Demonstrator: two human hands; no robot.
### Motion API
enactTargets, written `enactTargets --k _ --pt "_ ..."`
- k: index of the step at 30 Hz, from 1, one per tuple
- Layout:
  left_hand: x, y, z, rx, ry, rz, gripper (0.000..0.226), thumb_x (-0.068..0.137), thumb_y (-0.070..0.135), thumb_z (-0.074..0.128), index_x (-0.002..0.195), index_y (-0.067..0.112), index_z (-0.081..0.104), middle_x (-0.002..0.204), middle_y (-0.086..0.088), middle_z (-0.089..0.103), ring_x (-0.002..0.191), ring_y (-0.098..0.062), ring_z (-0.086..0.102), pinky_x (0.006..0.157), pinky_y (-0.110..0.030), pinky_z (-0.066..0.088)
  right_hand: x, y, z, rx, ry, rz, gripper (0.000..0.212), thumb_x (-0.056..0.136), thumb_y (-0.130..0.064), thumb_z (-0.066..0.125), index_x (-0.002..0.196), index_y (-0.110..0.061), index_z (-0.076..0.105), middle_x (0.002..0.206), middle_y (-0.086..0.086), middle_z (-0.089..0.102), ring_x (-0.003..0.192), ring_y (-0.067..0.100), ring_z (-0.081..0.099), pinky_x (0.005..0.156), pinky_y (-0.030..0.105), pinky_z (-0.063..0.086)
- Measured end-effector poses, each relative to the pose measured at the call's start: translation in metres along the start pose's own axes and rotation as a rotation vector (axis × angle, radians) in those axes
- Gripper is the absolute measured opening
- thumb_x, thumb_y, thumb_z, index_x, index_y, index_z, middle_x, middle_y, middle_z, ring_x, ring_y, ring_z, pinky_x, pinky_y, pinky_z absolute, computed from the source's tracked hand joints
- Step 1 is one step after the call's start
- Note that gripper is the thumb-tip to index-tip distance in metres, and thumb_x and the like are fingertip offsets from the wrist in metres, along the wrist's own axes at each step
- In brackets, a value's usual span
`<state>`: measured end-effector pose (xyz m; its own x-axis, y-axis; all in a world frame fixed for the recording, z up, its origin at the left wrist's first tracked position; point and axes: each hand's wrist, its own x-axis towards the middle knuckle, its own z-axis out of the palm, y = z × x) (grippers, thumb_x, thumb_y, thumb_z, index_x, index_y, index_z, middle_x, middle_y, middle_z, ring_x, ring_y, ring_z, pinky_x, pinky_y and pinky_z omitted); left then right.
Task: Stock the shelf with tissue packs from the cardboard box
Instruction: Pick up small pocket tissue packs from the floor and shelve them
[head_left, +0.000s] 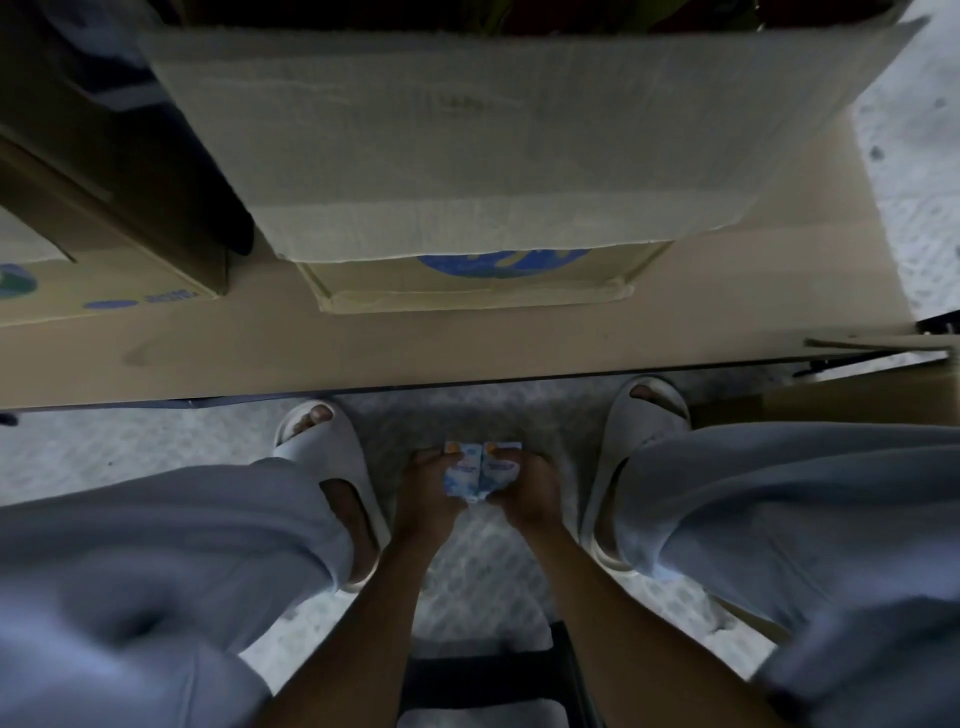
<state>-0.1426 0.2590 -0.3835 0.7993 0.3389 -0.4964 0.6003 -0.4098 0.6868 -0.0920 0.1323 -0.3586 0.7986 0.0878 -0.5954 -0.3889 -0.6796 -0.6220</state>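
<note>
**Fingers wrapped on two tissue packs, low between the feet**

The fingers (434, 457) of both hands are curled close around small tissue packs: the left hand (428, 493) grips one pack (462, 473) and the right hand (524, 491) grips the other (500, 467), the two packs pressed side by side and touching, held near the floor between the person's slippered feet.

The big cardboard box (467, 338) fills the far half of the view, one flap (493, 145) folded out toward the person. A second printed box (78, 296) sits at the far left. No shelf shows here, so the packs probably have to travel up and out of this view.

To do the carry well, the grip should stay snug but not crushing, since soft packs likely dent. Keeping the two packs butted together and square seems wise, so they set down as a neat pair. The picture is dim and blurred, so the print on the packs cannot be read. Lifting clear of the box's near edge avoids a snag.
</note>
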Motion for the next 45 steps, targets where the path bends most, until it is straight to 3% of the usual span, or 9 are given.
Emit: enactTargets --k 4,15,21,25,30,33,37,40,45 --pt "-0.006 0.008 -0.004 -0.015 0.04 0.037 0.049 0.062 -0.005 0.082 0.108 0.003 0.067 0.11 -0.004 0.059 0.1 -0.014 0.057 0.08 -0.024 0.051 -0.005 -0.002 -0.006 -0.024 -0.025 0.009 0.035 0.07 0.001 0.078 0.103 -0.004 0.069 0.099 -0.002 0.064 0.091 0.007 0.056 0.061 -0.007 0.033" --pt "-0.027 0.041 -0.039 0.038 0.012 0.097 0.036 0.07 0.011 0.081 0.105 0.013 0.074 0.102 -0.005 0.073 0.094 -0.019 0.068 0.081 -0.031 0.055 -0.031 -0.034 -0.037 -0.104 -0.016 -0.084 0.032 0.073 -0.013 0.077 0.104 -0.011 0.073 0.108 0.011 0.071 0.103 0.023 0.066 0.09 0.026 0.05" --pt "-0.059 0.075 -0.066 -0.03 0.062 0.141 0.043 0.069 0.01 0.083 0.11 0.014 0.071 0.106 0.002 0.069 0.09 -0.009 0.065 0.07 -0.009 0.047 -0.072 -0.061 -0.064 -0.014 0.046 -0.238 0.029 0.07 -0.008 0.078 0.099 -0.009 0.075 0.104 0.012 0.072 0.098 0.023 0.067 0.092 0.034 0.051" --pt "-0.087 0.102 -0.087 -0.119 0.133 0.178 0.043 0.068 -0.002 0.08 0.108 0.009 0.069 0.107 -0.008 0.07 0.091 -0.013 0.065 0.071 -0.008 0.049 -0.107 -0.084 -0.09 0.029 0.088 -0.338 0.025 0.072 -0.003 0.074 0.096 -0.008 0.075 0.1 0.008 0.073 0.09 0.01 0.064 0.077 0.007 0.048" --pt "-0.122 0.133 -0.122 -0.044 0.299 0.326 0.045 0.065 0.008 0.083 0.108 0.016 0.072 0.111 -0.002 0.068 0.097 -0.011 0.062 0.087 -0.013 0.043 -0.151 -0.117 -0.115 0.131 0.18 -0.499 0.028 0.066 0.001 0.077 0.093 -0.007 0.076 0.093 0.004 0.074 0.071 -0.003 0.059 0.065 -0.001 0.041" --pt "-0.144 0.154 -0.148 -0.015 0.382 0.401 0.046 0.066 0.015 0.083 0.11 0.02 0.072 0.113 0.0 0.068 0.101 -0.012 0.062 0.094 -0.019 0.045 -0.171 -0.137 -0.125 0.12 0.194 -0.554 0.037 0.07 -0.004 0.077 0.106 -0.01 0.072 0.107 0.004 0.071 0.083 -0.001 0.059 0.067 -0.007 0.034" --pt "-0.176 0.181 -0.185 -0.064 0.534 0.514 0.044 0.067 0.017 0.084 0.11 0.019 0.072 0.118 0.003 0.066 0.103 -0.007 0.06 0.089 -0.007 0.038 -0.2 -0.174 -0.141 0.1 0.276 -0.75 0.04 0.07 -0.01 0.079 0.109 -0.013 0.072 0.122 0.001 0.061 0.104 0.007 0.058 0.082 -0.005 0.033" --pt "-0.198 0.2 -0.216 -0.139 0.64 0.616 0.043 0.067 0.014 0.084 0.108 0.015 0.073 0.118 0.007 0.063 0.104 -0.004 0.058 0.086 -0.001 0.037 -0.224 -0.205 -0.152 0.092 0.378 -0.907 0.041 0.068 -0.016 0.082 0.108 -0.018 0.073 0.127 0.004 0.06 0.114 0.015 0.056 0.097 0.011 0.036" --pt "-0.222 0.23 -0.272 -0.132 0.796 0.792 0.044 0.068 0.013 0.084 0.11 0.016 0.072 0.123 0.002 0.064 0.109 -0.01 0.061 0.094 -0.031 0.05 -0.257 -0.261 -0.166 0.083 0.454 -1.078 0.04 0.072 -0.02 0.081 0.111 -0.021 0.071 0.131 0.003 0.057 0.109 0.011 0.05 0.092 -0.002 0.023"
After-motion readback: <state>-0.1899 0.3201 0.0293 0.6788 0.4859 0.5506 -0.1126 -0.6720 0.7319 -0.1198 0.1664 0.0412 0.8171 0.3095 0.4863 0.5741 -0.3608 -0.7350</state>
